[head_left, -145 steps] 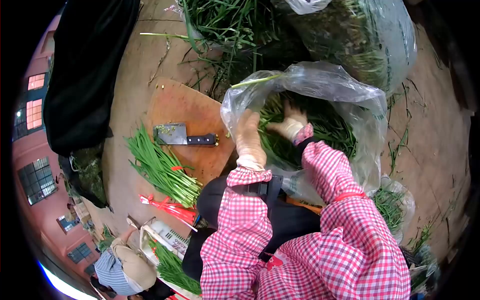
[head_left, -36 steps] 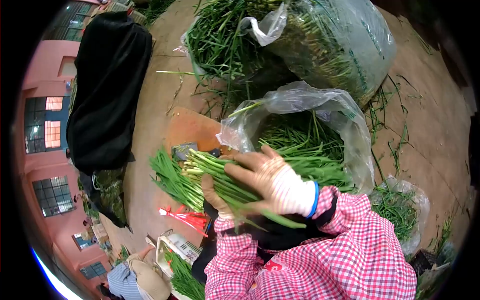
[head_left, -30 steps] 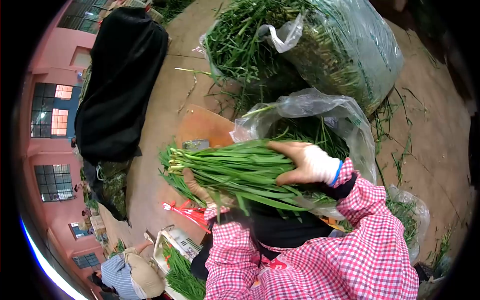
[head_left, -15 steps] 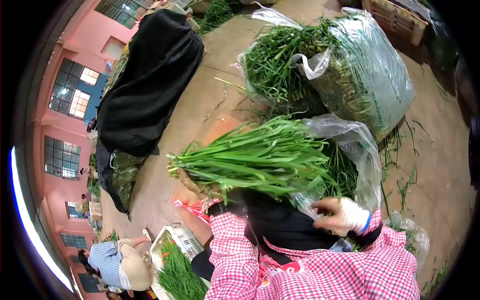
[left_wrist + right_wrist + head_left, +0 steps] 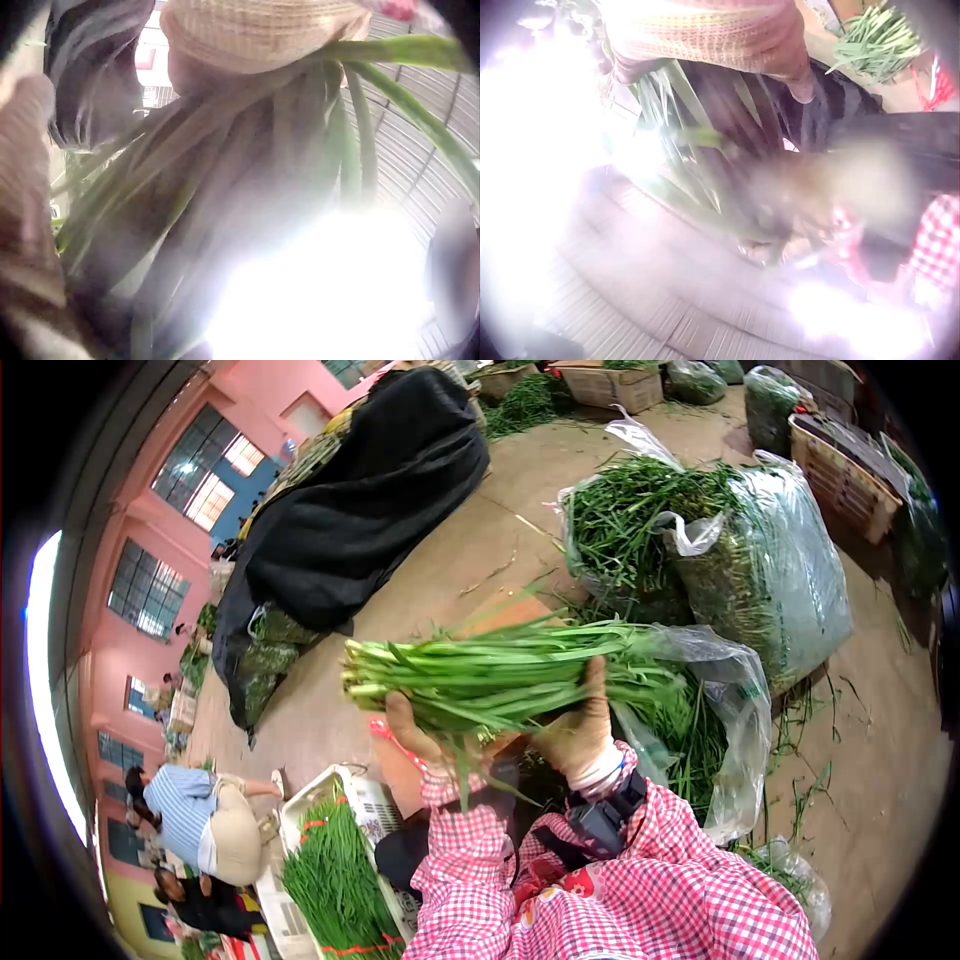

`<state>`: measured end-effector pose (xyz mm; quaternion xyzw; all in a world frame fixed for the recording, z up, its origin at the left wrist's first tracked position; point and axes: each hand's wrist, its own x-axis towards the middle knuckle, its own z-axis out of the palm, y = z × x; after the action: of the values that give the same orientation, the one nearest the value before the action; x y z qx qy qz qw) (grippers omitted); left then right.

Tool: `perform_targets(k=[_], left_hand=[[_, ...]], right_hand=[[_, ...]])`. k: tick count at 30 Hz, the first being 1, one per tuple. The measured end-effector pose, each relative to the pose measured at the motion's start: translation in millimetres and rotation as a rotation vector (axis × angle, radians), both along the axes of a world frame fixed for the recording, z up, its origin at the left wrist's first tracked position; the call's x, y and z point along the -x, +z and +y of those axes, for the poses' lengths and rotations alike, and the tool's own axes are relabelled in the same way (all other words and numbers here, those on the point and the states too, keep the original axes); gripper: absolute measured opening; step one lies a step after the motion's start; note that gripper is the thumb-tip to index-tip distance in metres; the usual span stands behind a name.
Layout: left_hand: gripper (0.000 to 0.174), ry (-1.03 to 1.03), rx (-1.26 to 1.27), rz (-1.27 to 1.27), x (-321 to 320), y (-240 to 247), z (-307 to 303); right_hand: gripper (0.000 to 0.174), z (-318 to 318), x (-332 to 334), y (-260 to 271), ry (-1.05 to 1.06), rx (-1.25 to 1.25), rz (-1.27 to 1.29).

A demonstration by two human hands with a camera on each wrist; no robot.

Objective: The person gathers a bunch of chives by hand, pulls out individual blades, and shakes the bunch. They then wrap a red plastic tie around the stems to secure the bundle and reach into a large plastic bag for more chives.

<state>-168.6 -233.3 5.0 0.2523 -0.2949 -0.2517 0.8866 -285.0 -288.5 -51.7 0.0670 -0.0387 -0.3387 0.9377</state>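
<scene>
A thick bunch of garlic chives (image 5: pixel 500 675) lies sideways across both hands, pale cut ends to the left and leaf tips to the right. My left hand (image 5: pixel 415 735) grips it near the pale ends, thumb up the near side. Farther right, my right hand (image 5: pixel 583 735) holds the leaves with its thumb raised along them; most fingers are hidden behind the greens. In the right wrist view, the gloved right hand (image 5: pixel 712 34) lies over dark leaves. Glare washes out much of the left wrist view, where leaves (image 5: pixel 202 172) hang below gloved fabric.
An opened clear plastic bag (image 5: pixel 740 740) of greens stands right of the hands, a big stuffed bag (image 5: pixel 800 575) behind it. A board (image 5: pixel 510 615) is partly covered by the bunch. Red ties (image 5: pixel 385 730) and a white crate (image 5: pixel 290 825) with tied bundles are at left.
Earlier both hands reached into the clear bag, then lifted the bunch out. Half a second ago the right hand was off to the lower right; now it holds the leaves. The view has tilted up.
</scene>
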Motion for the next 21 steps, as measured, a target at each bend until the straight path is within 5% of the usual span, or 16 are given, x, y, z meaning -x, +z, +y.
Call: perform_targets(k=[2, 4, 8, 10, 13, 16, 18, 21], left_hand=[[0.065, -0.164, 0.041, 0.015, 4.3, -5.3, 25.9], [0.064, 0.105, -0.050, -0.022, 7.9, -28.7, 52.6], [0.068, -0.024, -0.132, 0.239, 17.0, -78.2, 108.1], [0.054, -0.072, -0.288, 0.148, 8.1, -103.9, 133.3], [0.048, -0.129, -0.965, -0.404, -55.1, -185.9, 226.0], [0.044, -0.429, -1.355, -0.353, -106.7, -144.8, 263.2], [0.049, -0.345, -1.478, -0.506, -121.1, -78.2, 252.0], [0.068, -0.145, -0.982, -0.505, -107.8, -36.4, 202.7]], right_hand=[[0.063, -2.0, -4.7, -8.0, 0.093, -0.040, -0.190], [0.053, -5.4, -24.9, -25.8, -0.027, -0.115, -0.114], [0.037, -4.3, -42.8, -70.7, -0.103, -0.046, -0.044], [0.034, -6.3, -41.0, -82.8, -0.002, -0.046, -0.027], [0.037, -10.8, -30.0, -92.8, 0.067, 0.029, -0.055], [0.036, -16.5, -14.7, -93.8, 0.084, 0.097, 0.134], [0.036, -16.5, -8.4, -100.1, 0.059, 0.118, 0.276], [0.035, -10.5, -4.1, -102.3, 0.051, 0.157, 0.411]])
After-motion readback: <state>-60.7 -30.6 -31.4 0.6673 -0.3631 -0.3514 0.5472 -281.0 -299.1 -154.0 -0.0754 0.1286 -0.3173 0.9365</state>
